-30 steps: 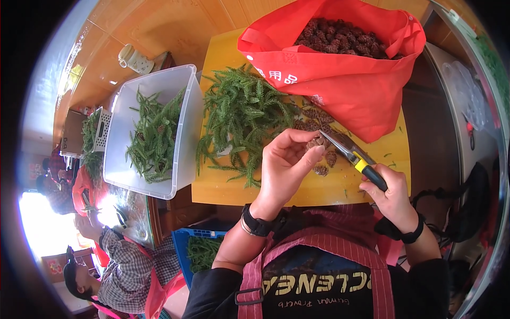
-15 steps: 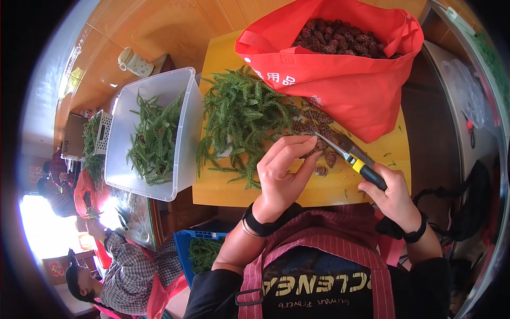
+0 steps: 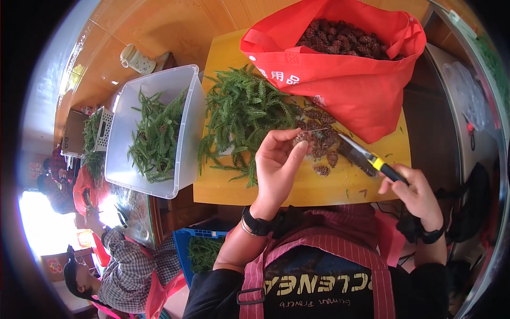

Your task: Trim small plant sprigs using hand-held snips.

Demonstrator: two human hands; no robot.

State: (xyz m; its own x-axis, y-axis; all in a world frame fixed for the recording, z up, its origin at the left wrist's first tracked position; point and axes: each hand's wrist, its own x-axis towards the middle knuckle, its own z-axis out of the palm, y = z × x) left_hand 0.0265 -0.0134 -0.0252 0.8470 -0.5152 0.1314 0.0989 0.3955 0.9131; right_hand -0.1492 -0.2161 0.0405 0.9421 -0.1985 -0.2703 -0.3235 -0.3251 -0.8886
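Between the thumb and fingers of my left hand [image 3: 273,173] is a brown pine cone [image 3: 302,138], with a thin wire sticking out to its right. My right hand [image 3: 417,194] is wrapped round the black and yellow handles of long-nose pliers [image 3: 392,171]. The pliers' jaws point up and left, apart from the held cone. More pine cones [image 3: 321,170] lie loose on the yellow table [image 3: 220,195] just beyond my left hand. A pile of green fir sprigs [image 3: 241,111] rests left of them.
A red fabric bag [image 3: 340,80] full of pine cones [image 3: 348,40] stands at the table's far right. To the left is a clear plastic bin [image 3: 187,138] holding sprigs. A blue crate [image 3: 182,247] sits below the table's edge. Another person [image 3: 125,271] is at lower left.
The pliers have come away from my left fingers, moving right and slightly down with my right hand. My left hand has turned, bringing the pinched pine cone into clear view.
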